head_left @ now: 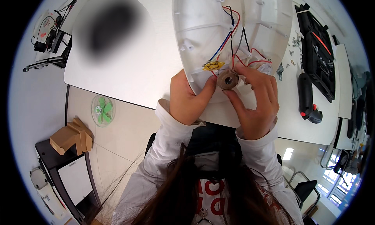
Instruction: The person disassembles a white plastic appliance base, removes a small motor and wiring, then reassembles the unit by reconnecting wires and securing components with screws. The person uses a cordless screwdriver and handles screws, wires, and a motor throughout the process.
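Note:
A white plastic shell (187,27), hollow side up, lies before me at the table's near edge. Red, black, blue and white wires run inside it, and a yellow perforated disc (213,65) sits near its lower left. My left hand (190,98) is closed on the shell's lower left edge; its fingers are hidden underneath and its thumb reaches inside. Between the thumb and forefinger of my right hand (256,96) is a brown ridged wheel (227,79) with a dark centre, tilted toward me. The left thumb tip is beside this wheel; whether it touches, I cannot tell.
To the right lie a black power screwdriver (305,94), an open black tool case (318,55) and several loose screws (293,53). A blurred dark patch covers the white table (160,68) at far left. Beyond its left edge stand a green fan (103,110) and cardboard boxes (72,137).

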The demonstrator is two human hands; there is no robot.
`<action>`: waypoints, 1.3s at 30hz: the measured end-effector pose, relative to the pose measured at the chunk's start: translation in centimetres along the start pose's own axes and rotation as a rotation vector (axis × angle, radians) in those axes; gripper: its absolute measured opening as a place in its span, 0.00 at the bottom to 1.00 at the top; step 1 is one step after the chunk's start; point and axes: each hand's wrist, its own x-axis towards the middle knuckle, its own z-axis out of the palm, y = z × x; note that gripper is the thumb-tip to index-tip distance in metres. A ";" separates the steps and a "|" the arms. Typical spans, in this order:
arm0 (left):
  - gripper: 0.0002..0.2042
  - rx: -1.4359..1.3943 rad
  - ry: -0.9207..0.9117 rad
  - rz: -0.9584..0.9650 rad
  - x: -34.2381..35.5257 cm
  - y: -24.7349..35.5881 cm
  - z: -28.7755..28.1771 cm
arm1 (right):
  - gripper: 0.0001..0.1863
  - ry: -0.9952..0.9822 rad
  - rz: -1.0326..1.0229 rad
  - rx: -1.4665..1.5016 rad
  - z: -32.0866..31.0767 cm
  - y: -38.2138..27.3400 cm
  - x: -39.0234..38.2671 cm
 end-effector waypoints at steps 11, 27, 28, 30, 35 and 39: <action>0.11 0.001 -0.004 -0.042 -0.1 0.2 0.0 | 0.24 0.010 0.040 0.009 0.1 0.3 -0.3; 0.10 0.003 0.016 -0.025 -0.2 0.2 0.1 | 0.24 0.020 0.041 0.070 0.1 0.6 -0.2; 0.10 0.009 0.025 -0.019 -0.2 0.1 0.1 | 0.24 0.016 0.048 0.082 0.0 0.5 -0.2; 0.10 0.034 0.034 -0.005 0.0 0.2 0.2 | 0.23 0.017 0.065 0.113 -0.2 0.5 -0.1; 0.11 0.014 0.067 -0.017 0.1 -0.3 0.2 | 0.23 0.017 0.087 0.171 -0.9 0.4 -0.1; 0.11 0.040 0.078 -0.033 0.8 0.1 0.1 | 0.23 0.011 0.099 0.212 -2.3 0.1 0.0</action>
